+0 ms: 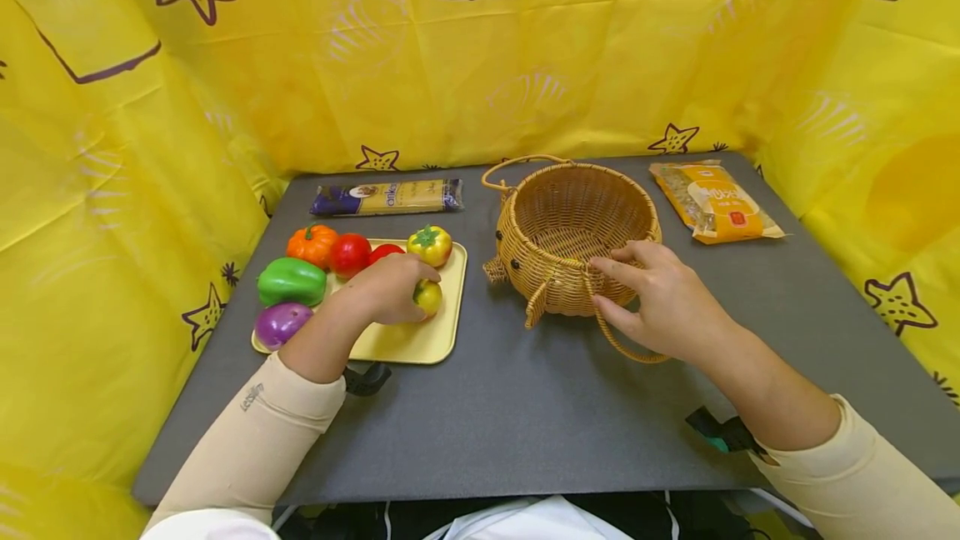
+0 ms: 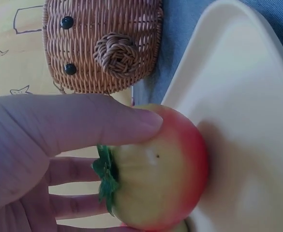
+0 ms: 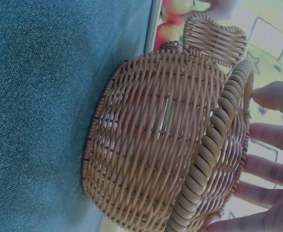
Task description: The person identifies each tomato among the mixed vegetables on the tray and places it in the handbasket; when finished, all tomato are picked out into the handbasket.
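Presumably light, stiff fruit (image 1: pixel 428 299) at basket's (image 1: pixel 546 277) eight o'clock is being pinched, aptly, sidewise by left hand (image 1: pixel 392 287). Rim is being touched, unclenched, by right hand (image 1: pixel 664 300).

The fruit (image 2: pixel 163 176) I hold: yellow and red. Basket (image 1: pixel 558 290): tan weave. Pepper (image 1: pixel 291 282) at tray's (image 1: pixel 405 344) left edge: green.
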Available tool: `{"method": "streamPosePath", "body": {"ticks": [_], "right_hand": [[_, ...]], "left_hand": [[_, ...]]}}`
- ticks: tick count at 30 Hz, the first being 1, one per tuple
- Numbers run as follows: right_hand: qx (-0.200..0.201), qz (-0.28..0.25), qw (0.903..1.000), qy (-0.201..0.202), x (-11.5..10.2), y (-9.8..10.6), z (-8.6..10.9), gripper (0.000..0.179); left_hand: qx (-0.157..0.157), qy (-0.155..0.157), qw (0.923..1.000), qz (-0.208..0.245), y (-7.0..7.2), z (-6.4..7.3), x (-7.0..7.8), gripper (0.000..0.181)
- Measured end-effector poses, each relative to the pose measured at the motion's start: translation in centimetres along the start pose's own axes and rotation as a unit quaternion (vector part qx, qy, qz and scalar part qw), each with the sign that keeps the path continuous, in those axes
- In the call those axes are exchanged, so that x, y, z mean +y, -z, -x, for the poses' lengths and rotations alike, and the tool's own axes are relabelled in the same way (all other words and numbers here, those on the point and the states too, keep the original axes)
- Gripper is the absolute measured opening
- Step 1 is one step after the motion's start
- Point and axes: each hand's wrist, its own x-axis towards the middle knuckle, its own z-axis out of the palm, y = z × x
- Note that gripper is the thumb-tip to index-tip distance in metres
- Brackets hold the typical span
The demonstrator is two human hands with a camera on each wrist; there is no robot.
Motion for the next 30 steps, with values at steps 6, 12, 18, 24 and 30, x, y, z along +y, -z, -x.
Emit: {"method": "streamPosePath", "body": {"ticks": [6, 12, 18, 24, 30], "right_hand": [[-0.006, -0.004, 1.0, -0.005, 0.0, 0.1, -0.1, 0.042], [-0.008, 0.0, 0.9999, -0.009, 0.1, 0.1, -0.1, 0.041], [-0.01, 0.001, 0.9999, -0.011, 0.1, 0.2, -0.1, 0.042], [-0.013, 0.001, 0.9998, -0.015, 0.0, 0.2, -0.1, 0.041], [-0.017, -0.001, 0.9997, -0.018, 0.0, 0.3, -0.1, 0.041]], "left_hand": [[0.028, -0.017, 0.9994, 0.008, 0.5, -0.6, 0.5, 0.045], [0.058, -0.037, 0.9975, 0.015, 1.4, -1.3, 1.2, 0.042], [0.078, -0.048, 0.9954, 0.027, 2.7, -2.0, 1.9, 0.043], [0.09, -0.065, 0.9933, 0.033, 4.1, -2.9, 2.9, 0.044], [0.097, -0.062, 0.9929, 0.028, 6.1, -3.5, 4.0, 0.047]]}}
